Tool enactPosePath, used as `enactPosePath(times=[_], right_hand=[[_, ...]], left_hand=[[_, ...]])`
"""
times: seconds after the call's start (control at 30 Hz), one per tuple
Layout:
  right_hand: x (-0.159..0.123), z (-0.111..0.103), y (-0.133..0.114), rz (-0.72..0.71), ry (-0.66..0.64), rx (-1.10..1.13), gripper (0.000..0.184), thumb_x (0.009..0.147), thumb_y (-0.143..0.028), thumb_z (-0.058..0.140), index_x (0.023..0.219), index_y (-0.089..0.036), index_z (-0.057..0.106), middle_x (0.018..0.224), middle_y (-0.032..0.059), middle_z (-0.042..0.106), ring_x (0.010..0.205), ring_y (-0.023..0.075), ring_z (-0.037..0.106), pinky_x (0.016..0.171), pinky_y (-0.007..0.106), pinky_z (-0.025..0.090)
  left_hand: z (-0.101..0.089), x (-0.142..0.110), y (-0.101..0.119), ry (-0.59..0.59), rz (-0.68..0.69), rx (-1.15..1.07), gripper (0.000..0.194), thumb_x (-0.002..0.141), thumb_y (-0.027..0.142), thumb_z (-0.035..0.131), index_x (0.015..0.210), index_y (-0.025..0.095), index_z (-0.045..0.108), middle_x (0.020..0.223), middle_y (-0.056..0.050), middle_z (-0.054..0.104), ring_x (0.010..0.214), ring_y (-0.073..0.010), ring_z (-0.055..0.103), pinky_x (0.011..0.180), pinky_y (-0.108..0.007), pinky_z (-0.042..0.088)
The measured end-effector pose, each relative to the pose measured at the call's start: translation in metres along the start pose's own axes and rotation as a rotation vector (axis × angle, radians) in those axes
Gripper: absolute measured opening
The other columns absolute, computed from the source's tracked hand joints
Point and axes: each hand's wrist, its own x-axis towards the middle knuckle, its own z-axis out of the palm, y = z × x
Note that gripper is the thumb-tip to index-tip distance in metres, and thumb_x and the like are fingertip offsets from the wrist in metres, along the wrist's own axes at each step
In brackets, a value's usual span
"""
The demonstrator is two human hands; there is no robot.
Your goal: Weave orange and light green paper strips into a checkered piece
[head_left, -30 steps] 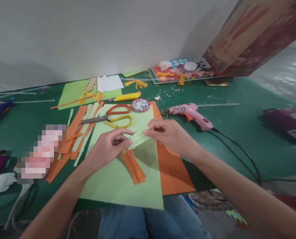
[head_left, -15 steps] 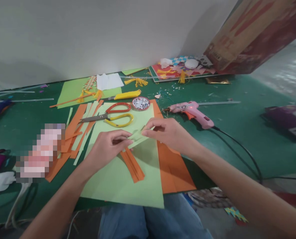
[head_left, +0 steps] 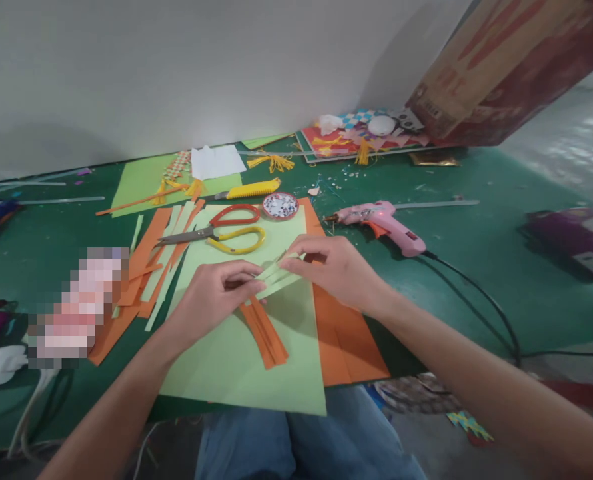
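Light green paper strips (head_left: 277, 276) cross orange paper strips (head_left: 266, 337) in a small weave between my hands. My left hand (head_left: 226, 288) pinches the weave's left side near the crossing. The fingertips of my right hand (head_left: 326, 263) grip the right part of the green strips. From under my left fingers the orange strips hang down and toward me, over a light green sheet (head_left: 236, 373). Just beyond my hands lie scissors (head_left: 211, 233) with one red and one yellow handle, and a small round dish (head_left: 280, 206) of tiny beads or gems.
A pink glue gun (head_left: 381, 223) lies at the right, its black cord (head_left: 481, 300) running to the table edge. A yellow cutter knife (head_left: 254, 190) sits behind the scissors. Loose orange and green strips (head_left: 146, 267) are piled at the left. A cardboard box (head_left: 506, 73) leans at the back right.
My right fingers have shifted slightly left along the green strips, which look a little more spread apart. My left hand keeps its pinch. The whole view has moved slightly.
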Motion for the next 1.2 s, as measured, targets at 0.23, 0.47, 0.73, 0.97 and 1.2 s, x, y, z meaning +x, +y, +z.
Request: enactPosePath(times=[0.23,0.47,0.73,0.97,1.2], right_hand=[[0.001,-0.006,0.0,0.023,0.143,-0.002,0.019,0.08,-0.029,0.059,0.064,-0.018,0.06,0.07,0.0013,0.063,0.065,0.0135,0.052,0.061,0.028,0.039],[-0.002,-0.007,-0.001,-0.175,0.421,-0.156,0.026,0.089,-0.028,0.048,0.065,-0.022,0.056,0.067,0.0023,0.06,0.065,0.0153,0.053,0.064,0.031,0.041],[-0.001,0.008,0.01,-0.794,0.226,-0.591,0.013,0.086,-0.023,0.057,0.076,-0.022,0.065,0.08,0.0056,0.066,0.084,0.0206,0.055,0.072,0.036,0.044],[-0.003,0.011,0.011,-0.752,0.16,-0.528,0.019,0.089,-0.02,0.052,0.075,-0.022,0.065,0.079,0.0045,0.065,0.085,0.0192,0.054,0.073,0.035,0.044],[-0.002,0.006,0.008,-0.609,0.208,-0.364,0.014,0.087,-0.015,0.049,0.076,-0.021,0.055,0.079,0.0046,0.06,0.08,0.0183,0.054,0.072,0.035,0.044]], left_hand=[[-0.001,0.0,-0.003,0.003,-0.018,-0.03,0.017,0.076,0.034,0.067,0.083,0.019,0.063,0.071,0.0,0.073,0.069,-0.0193,0.071,0.07,-0.027,0.054],[-0.001,0.0,-0.003,-0.009,-0.047,-0.053,0.023,0.074,0.035,0.068,0.089,0.017,0.065,0.079,-0.003,0.074,0.074,-0.0207,0.071,0.074,-0.03,0.055],[-0.002,0.001,-0.001,-0.047,0.009,-0.013,0.02,0.077,0.035,0.063,0.086,0.019,0.071,0.089,-0.004,0.075,0.082,-0.0196,0.069,0.074,-0.027,0.054],[-0.002,0.0,-0.001,-0.051,0.035,0.03,0.019,0.077,0.034,0.063,0.083,0.018,0.072,0.085,-0.002,0.075,0.08,-0.0198,0.068,0.072,-0.027,0.053],[-0.001,-0.001,-0.002,-0.064,0.02,0.008,0.02,0.079,0.035,0.063,0.086,0.019,0.072,0.084,-0.003,0.075,0.075,-0.0195,0.069,0.072,-0.028,0.054]])
